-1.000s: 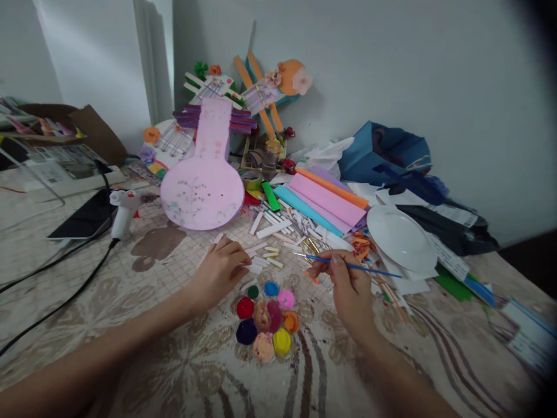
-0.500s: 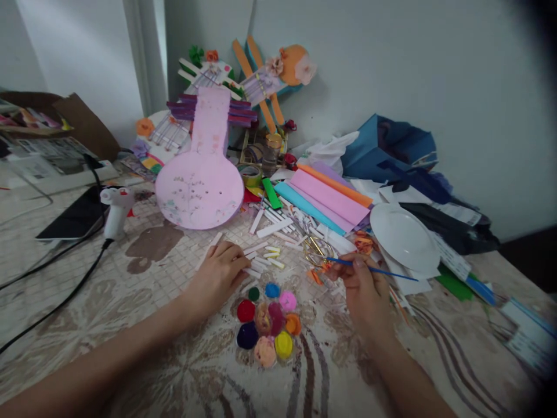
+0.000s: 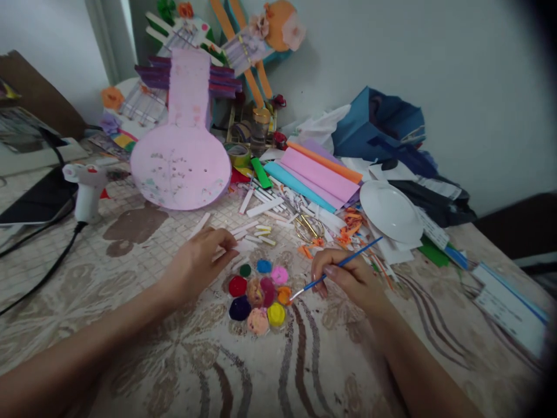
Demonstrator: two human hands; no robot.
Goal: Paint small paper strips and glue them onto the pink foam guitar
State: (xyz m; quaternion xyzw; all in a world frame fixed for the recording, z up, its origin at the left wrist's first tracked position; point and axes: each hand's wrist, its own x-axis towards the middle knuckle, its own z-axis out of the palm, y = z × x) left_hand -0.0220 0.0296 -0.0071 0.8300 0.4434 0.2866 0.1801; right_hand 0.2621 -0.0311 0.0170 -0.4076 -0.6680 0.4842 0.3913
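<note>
— What's at the surface's far edge?
— A pink guitar cutout [image 3: 180, 165] and coloured paper sheets [image 3: 315, 180].
— And toward the sides?
— A white plate [image 3: 389, 210] right, a glue gun [image 3: 87, 188] left.

Glue gun [image 3: 87, 188] cable cut off left, brush tip [image 3: 292, 298] tiny

Left hand [image 3: 198, 264] palm down, fingers curled, right hand [image 3: 348, 278] pinched closed, both forearms extended
</note>
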